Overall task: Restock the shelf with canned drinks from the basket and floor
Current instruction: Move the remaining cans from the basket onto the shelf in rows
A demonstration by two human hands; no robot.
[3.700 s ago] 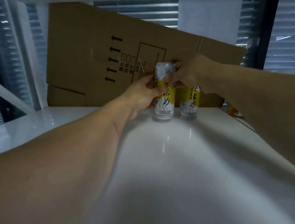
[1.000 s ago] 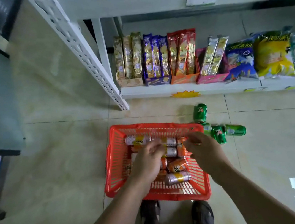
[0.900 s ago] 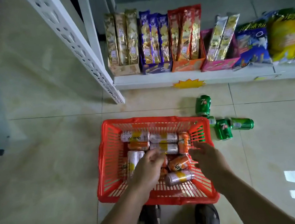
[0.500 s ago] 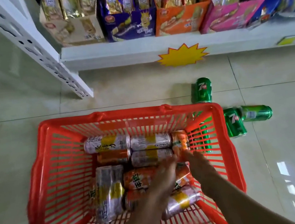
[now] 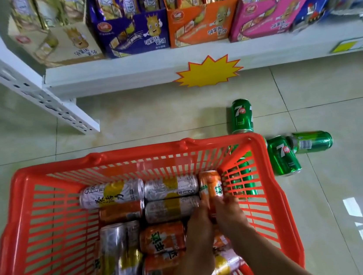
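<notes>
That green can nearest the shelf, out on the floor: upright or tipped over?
Tipped over, it seems. The green can lies lengthwise on the floor tiles, its whole side label facing up, beyond the red basket.

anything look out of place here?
Yes: green cans lie loose on the floor tiles right of the red basket, two on their sides and touching, another nearer the shelf. Cans in the basket lie jumbled.

One head-worn view, angled steeply down and forward, sits close over the red basket (image 5: 132, 153) on the floor, the bottom shelf (image 5: 144, 66) just ahead.
</notes>
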